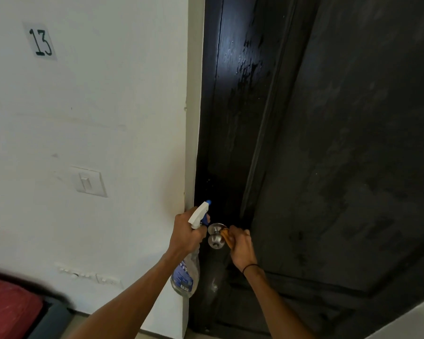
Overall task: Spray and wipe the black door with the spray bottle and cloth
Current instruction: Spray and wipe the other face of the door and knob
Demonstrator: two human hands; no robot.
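Left hand [185, 232] is gripping the neck of the spray bottle [185, 275], fingers curled round it under the white trigger head; the clear body is hanging below the fist, nozzle pointing up toward the door edge. Whether a finger is resting on the trigger, cannot tell.

Right hand [239, 245] is bunching the orange cloth [227, 237] in curled fingers and pressing it against the side of the metal door knob [216, 237]. A dark band is sitting on that wrist.

Step in hand, by my reading: wiping around the knob. To do it well, the cloth should be working right round the knob's stem and plate, where spray collects, before going on to the flat panels. Keeping the bottle off the wood and aimed away from the knob's keyhole seems wise.

The black door [328, 143] is filling the right half of the view. Its left stile is looking glossy and wet, with streaks and a bright glare patch high up; the wider panel to the right is looking dull and smeary, so probably not yet wiped.

Left of the frame, a white wall [96, 118] is carrying a light switch [88, 182], a socket strip [91, 276] lower down, and a paper label reading 13 [41, 41] higher up. Something red [8, 307] is lying at the bottom left corner.
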